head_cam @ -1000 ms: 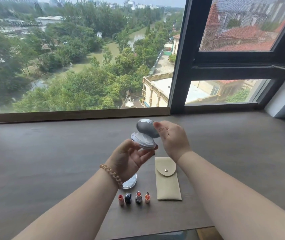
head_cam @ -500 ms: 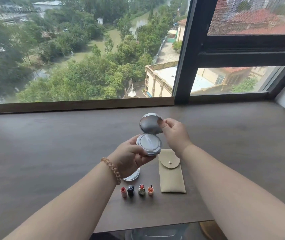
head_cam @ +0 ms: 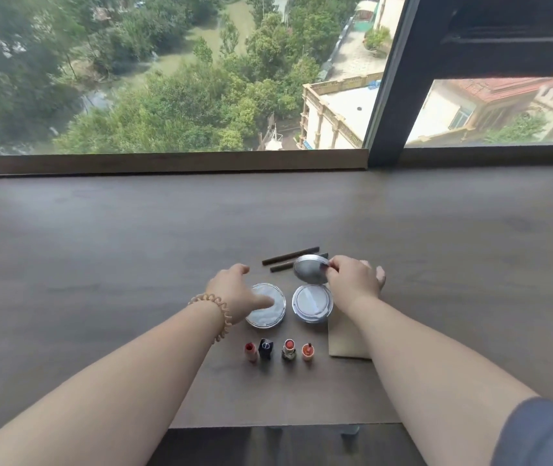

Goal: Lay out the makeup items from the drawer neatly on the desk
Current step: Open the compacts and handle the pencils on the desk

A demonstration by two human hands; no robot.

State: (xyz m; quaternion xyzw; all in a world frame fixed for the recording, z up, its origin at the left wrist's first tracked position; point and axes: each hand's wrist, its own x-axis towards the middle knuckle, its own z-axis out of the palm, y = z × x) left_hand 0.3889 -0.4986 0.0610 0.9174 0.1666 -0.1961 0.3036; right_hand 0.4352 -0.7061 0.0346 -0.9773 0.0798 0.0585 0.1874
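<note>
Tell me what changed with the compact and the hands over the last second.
The open silver compact came down from mid-air onto the desk, beside the round clear jar. The left hand let go of it and is now open above the jar. The right hand still pinches the compact's raised lid. The four lipsticks, the beige pouch and the jar stayed put.

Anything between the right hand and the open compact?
Nothing visible. The right hand pinches the raised lid of the open compact; two dark pencils lie behind it, and the beige pouch lies to its right.
</note>
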